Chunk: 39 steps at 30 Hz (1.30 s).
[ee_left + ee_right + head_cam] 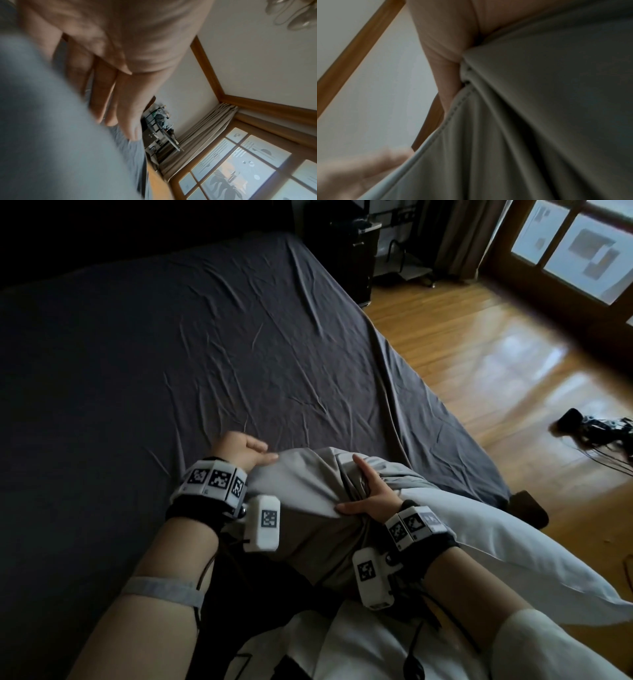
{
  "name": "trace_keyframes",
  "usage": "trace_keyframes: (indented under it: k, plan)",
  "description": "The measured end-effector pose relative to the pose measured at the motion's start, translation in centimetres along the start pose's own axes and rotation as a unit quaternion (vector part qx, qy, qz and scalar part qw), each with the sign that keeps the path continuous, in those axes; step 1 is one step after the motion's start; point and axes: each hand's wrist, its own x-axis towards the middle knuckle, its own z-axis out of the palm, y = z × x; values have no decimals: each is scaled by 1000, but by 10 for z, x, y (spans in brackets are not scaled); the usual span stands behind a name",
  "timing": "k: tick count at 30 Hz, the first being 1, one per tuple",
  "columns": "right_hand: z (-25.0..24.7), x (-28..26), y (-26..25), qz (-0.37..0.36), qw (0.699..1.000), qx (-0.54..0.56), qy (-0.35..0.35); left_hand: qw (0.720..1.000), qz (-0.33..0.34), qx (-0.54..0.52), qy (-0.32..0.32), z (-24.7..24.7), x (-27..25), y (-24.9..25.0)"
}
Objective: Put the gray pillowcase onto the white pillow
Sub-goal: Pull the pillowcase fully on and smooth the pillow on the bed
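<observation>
Head view: no legible brand or writing; only black-and-white coded squares on the wrist bands [215, 481]. The gray pillowcase [301, 508] lies bunched between the two hands at the near edge of the dark bed sheet [171, 354]. The white pillow [496, 542] runs out from under it, beyond the right hand [368, 494]. Left hand [241, 451] grips the pillowcase's left edge, fingers curled, thumb on top. Right hand has thumb and forefinger spread, the other fingers dug into the folds, gripping the cloth.

Left wrist view: blurred. Left hand [109, 67] with fingers [130, 121] extended along the pillowcase [51, 135]; no writing.

Right wrist view: right hand [447, 47] clamps a gathered fold of the pillowcase [539, 121] by its stitched hem
</observation>
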Motion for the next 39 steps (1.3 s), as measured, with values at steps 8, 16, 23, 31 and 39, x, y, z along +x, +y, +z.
trace_keyframes:
  k: [8,16,23,31,39]
  plan:
    - [6,0,5,15,1000,2,-6,991,-46,126,24,13,-12,-16]
    - [3,-3,4,27,1000,6,1,990,9,120,77,8,-15,-8]
    - [4,-6,-6,13,999,28,-14,978,-6,197,64,23,-13,7]
    - [-4,-1,-23,-13,999,4,-35,930,47,363,-37,76,-18,38]
    - [0,5,-38,41,993,8,-107,977,17,-202,-64,81,-18,16]
